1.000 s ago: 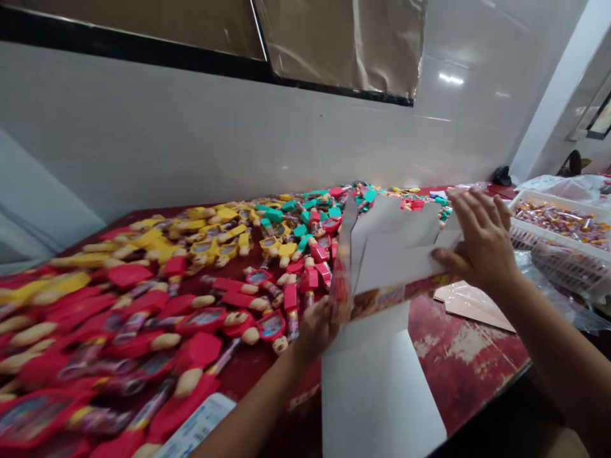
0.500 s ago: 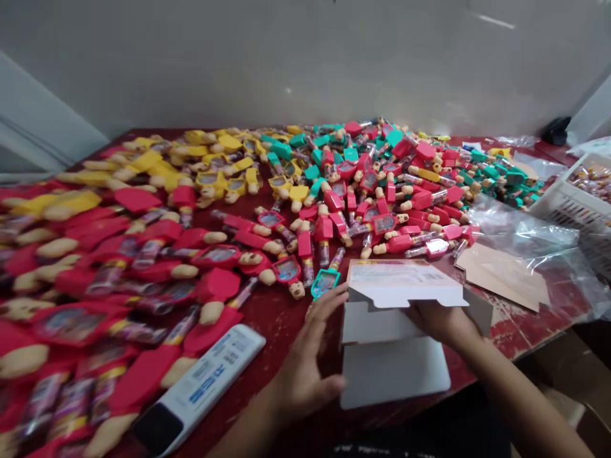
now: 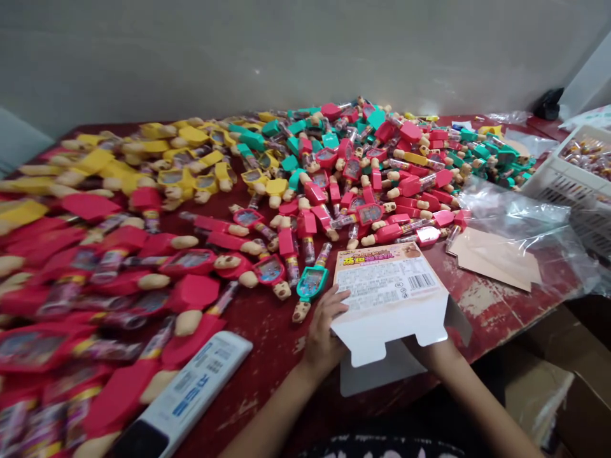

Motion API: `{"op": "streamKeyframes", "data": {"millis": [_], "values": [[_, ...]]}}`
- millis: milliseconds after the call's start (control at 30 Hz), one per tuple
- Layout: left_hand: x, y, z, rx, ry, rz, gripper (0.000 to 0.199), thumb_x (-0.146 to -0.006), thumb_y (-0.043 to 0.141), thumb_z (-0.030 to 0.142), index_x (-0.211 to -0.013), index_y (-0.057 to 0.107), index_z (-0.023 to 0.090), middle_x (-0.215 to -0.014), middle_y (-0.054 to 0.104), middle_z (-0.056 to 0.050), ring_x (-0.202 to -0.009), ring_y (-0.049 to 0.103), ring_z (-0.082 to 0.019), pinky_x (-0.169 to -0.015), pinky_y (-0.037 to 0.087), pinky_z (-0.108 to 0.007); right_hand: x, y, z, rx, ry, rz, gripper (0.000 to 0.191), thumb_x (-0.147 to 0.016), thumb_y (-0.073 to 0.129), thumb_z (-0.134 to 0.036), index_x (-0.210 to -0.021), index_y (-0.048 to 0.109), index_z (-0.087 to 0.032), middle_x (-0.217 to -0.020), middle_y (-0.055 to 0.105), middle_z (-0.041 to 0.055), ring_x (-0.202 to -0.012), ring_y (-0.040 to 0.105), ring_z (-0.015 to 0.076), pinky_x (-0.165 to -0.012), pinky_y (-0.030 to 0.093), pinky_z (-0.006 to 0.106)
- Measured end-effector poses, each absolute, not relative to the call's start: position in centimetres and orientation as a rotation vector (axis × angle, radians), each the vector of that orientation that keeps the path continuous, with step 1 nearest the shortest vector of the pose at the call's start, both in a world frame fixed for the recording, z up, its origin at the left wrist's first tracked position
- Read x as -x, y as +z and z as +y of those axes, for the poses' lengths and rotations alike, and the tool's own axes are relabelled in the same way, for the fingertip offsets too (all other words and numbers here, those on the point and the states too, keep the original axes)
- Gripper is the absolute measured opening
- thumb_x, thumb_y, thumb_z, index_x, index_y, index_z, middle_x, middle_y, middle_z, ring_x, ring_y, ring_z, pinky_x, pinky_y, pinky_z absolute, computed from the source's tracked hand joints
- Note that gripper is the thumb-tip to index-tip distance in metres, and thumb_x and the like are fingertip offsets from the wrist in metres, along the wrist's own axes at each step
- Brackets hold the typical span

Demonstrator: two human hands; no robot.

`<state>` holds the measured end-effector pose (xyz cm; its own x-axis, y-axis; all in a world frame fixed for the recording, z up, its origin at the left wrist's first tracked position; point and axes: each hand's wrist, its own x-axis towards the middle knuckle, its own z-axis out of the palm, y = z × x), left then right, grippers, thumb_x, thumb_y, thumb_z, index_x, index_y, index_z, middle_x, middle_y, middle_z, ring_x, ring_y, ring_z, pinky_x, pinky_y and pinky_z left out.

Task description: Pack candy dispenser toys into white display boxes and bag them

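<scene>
Printed paperboard carton [image 3: 389, 291] raised between two bare hands above a worn red tabletop [image 3: 496, 305], pale panel with barcode and fine print facing up, white flaps hanging toward the wearer. Left hand [image 3: 323, 334] at the carton's near left edge, fingers [image 3: 334, 304] curled against the board in a firm hold. Right hand [image 3: 429, 352] below the carton's near right corner, fingers hidden behind the white board, so grip impossible to tell, forearm reaching in from the lower right.

Just beside the left fingertips, a teal-framed toy candy tube [image 3: 311, 283] lying at the edge of a large spread of toy-shaped candy tubes [image 3: 334, 184] in red, yellow and teal. Left of the hands, a white oblong item with blue lettering [image 3: 191, 394] lying on red tubes. Right of the carton, flat tan card blanks [image 3: 494, 257] beside a crumpled clear plastic sheet [image 3: 518, 213]. Farther right, at the table's far corner, a white plastic basket [image 3: 570, 172] filled with wrapped sweets [image 3: 587, 154]. Below the table edge, a cardboard box [image 3: 539, 394]. Beyond everything, a plain pale wall [image 3: 286, 51].
</scene>
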<state>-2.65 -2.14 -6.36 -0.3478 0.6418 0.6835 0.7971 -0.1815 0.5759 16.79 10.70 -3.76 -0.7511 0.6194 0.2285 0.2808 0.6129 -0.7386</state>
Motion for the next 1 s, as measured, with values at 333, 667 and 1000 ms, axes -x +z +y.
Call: {"op": "streamKeyframes", "data": {"millis": [333,667,1000], "values": [[5.4,-5.9,-2.7,1.692,-1.482,-1.912,0.015,-0.089,0.057,0.030,-0.098,0.052,0.019,-0.108,0.065,-0.011,-0.119,0.054,-0.024,-0.095,0.050,-0.040,-26.7,3.8,16.7,0.526,1.362,-2.175,0.048,-0.083,0.068,-0.034,-0.130,0.054,-0.034,-0.113,0.070,0.0035,-0.102,0.068,0.0188,-0.086,0.057,0.030],[5.8,-5.1,-3.3,1.847,-1.658,-2.101,0.033,-0.087,0.057,0.040,-0.113,0.061,0.020,-0.124,0.059,-0.014,-0.130,0.044,-0.029,-0.107,0.039,-0.050,-16.7,-3.9,15.7,0.692,0.820,-2.211,0.028,-0.079,0.063,-0.020,-0.107,0.061,-0.020,-0.130,0.057,0.0178,-0.122,0.055,0.0309,-0.103,0.042,0.057],[5.2,-0.8,-3.8,2.078,-0.981,-2.652,0.086,-0.062,0.073,0.069,-0.133,0.051,0.026,-0.144,0.042,-0.011,-0.137,0.025,-0.044,-0.102,0.038,-0.065,-18.6,-1.9,16.5,0.630,1.093,-2.444,0.056,-0.076,0.066,-0.021,-0.128,0.045,-0.019,-0.148,0.037,0.0194,-0.136,0.040,0.0287,-0.106,0.042,0.046]]}}
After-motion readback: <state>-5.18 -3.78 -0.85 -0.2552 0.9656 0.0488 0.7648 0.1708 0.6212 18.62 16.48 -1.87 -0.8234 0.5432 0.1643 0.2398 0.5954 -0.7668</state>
